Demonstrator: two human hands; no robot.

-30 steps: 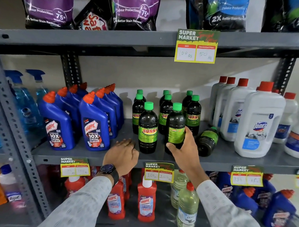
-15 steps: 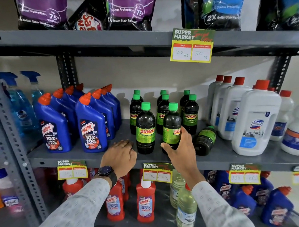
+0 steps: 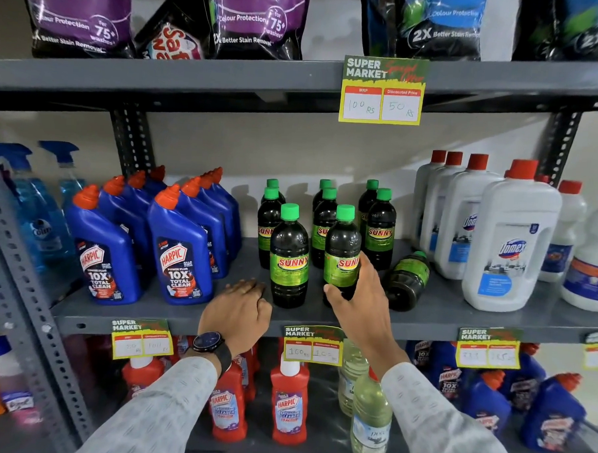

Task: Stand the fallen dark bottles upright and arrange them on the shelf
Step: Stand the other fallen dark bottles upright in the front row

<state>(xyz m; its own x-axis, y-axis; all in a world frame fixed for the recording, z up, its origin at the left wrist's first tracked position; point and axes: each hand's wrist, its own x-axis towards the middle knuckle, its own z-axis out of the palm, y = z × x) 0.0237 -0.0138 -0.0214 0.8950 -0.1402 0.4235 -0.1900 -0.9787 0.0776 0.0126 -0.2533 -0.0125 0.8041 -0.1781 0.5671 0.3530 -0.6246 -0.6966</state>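
1. Now gripped front bottle [image 3: 341,259] in right hand [image 3: 363,297], fingers wrapped round it; turned since, label more frontward.
2. Rested left hand [image 3: 239,309] on shelf [image 3: 458,319], fingers loosely curled, empty.
3. Still left fallen bottle [image 3: 406,280] lying beside; probably next.

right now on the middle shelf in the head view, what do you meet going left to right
blue spray bottles → blue Harpic bottles → left hand → upright Sunny bottle → Sunny bottle in the right hand → right hand → fallen dark bottle → white Domex bottles
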